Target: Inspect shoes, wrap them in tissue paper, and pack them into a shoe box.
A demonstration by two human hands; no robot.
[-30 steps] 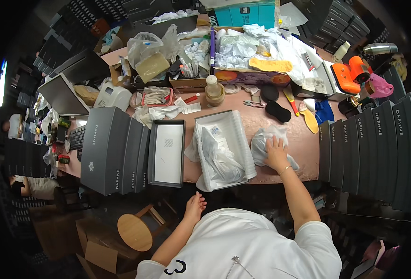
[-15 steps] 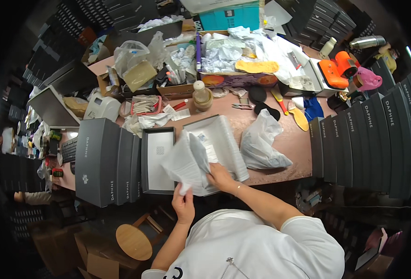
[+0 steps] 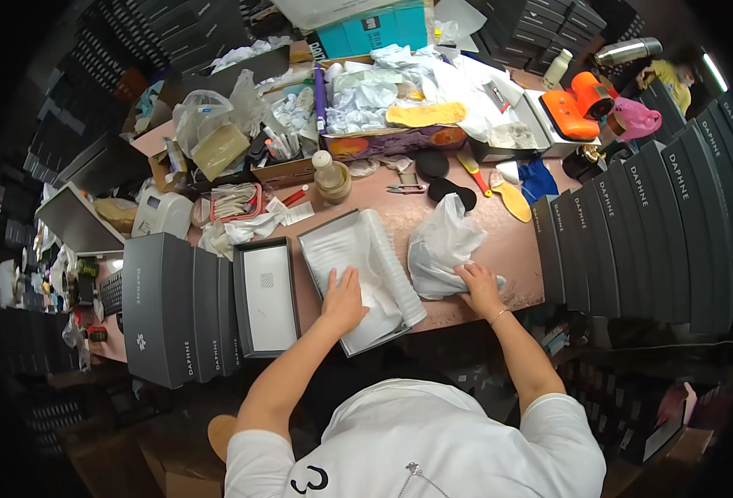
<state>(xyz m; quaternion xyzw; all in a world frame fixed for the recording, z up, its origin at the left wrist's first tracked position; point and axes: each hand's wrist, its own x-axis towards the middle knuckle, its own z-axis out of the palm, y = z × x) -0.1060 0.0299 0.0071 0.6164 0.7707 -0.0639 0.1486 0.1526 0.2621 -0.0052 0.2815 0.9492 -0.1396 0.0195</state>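
Note:
An open dark grey shoebox lies in front of me, lined with white foam sheet and tissue. My left hand rests with fingers stretched over the white wrapping inside it. Right of the box stands a translucent white plastic bag, with something dark showing through its lower part. My right hand touches the bag's lower right side, fingers apart; its underside is hidden. To the left of the lined box lies a dark grey box lid or tray with a white inside.
Closed shoeboxes stand in rows at left and right. Behind the bag lie small scissors, black round pads and a yellow-handled brush. A pump bottle stands behind the lined box. Further back, a carton holds crumpled paper.
My left hand has let go of the white sheet, now lying in the box, and rests on it. My right hand has moved right, from the sheet to the plastic bag. The view has shifted.

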